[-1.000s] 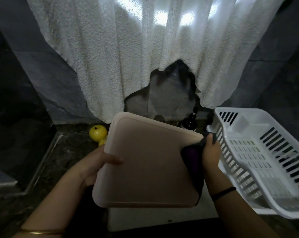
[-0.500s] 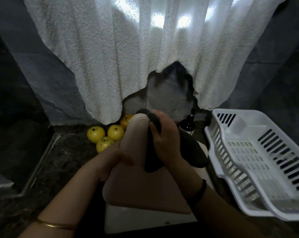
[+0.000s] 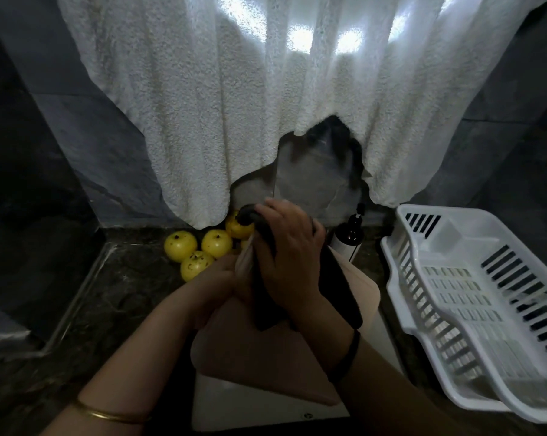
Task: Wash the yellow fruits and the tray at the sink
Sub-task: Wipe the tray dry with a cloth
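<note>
Head view. Holding the tray [image 3: 358, 289] tipped on edge over the white sink [image 3: 266, 404], probably so runoff drops straight in. Clamping its left edge with the left hand [image 3: 217, 278] to steady it. Wrapping the right hand [image 3: 289, 256] round a dark cloth [image 3: 338, 297] and pressing it over the top rim; looks like mid-scrub. Keeping the yellow fruits [image 3: 217, 243] bunched on the tabletop [image 3: 124, 294] just behind-left of the tray, under the hanging towel [image 3: 234, 105], clear of the wiping; can't tell if washed. Got a white rack [image 3: 473, 294] at right, likely for drying. Dark bottle [image 3: 351, 237] between tray and rack.
</note>
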Tool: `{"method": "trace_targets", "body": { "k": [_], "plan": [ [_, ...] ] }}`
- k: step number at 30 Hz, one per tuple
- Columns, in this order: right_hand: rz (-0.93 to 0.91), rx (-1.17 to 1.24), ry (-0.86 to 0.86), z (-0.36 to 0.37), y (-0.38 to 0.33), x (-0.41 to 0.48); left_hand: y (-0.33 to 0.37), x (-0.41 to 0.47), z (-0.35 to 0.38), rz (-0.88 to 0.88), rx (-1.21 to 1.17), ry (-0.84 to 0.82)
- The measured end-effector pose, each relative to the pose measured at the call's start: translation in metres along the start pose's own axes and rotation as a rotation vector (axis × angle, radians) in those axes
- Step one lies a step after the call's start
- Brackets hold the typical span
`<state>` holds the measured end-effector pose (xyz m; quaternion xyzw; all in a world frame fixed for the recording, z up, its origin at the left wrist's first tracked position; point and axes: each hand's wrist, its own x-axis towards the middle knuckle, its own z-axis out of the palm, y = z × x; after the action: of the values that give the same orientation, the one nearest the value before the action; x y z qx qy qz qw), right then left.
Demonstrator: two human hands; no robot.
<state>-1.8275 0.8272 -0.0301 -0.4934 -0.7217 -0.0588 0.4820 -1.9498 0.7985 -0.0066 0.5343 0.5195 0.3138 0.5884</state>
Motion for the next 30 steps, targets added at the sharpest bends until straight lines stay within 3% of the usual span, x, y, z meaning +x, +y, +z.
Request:
{"method": "trace_targets", "body": {
  "k": [4, 8, 18, 22, 30],
  "plan": [
    [0.395, 0.042, 0.136, -0.008, 0.029, 0.001, 0.003, -0.007, -0.014, -0.005, -0.150, 0.009],
    [0.464, 0.010, 0.112, -0.025, 0.068, -0.009, 0.007, -0.017, -0.025, 0.039, -0.338, -0.064],
    [1.042, 0.165, 0.038, -0.051, 0.131, -0.023, 0.008, -0.021, -0.033, 0.046, -0.356, -0.076],
    [1.138, 0.289, -0.001, -0.055, 0.137, -0.030, 0.008, -0.017, -0.042, 0.026, -0.390, -0.053],
    [1.334, 0.291, -0.059, -0.047, 0.134, -0.047, 0.001, -0.013, -0.039, 0.024, -0.436, 0.039]
  ]
}}
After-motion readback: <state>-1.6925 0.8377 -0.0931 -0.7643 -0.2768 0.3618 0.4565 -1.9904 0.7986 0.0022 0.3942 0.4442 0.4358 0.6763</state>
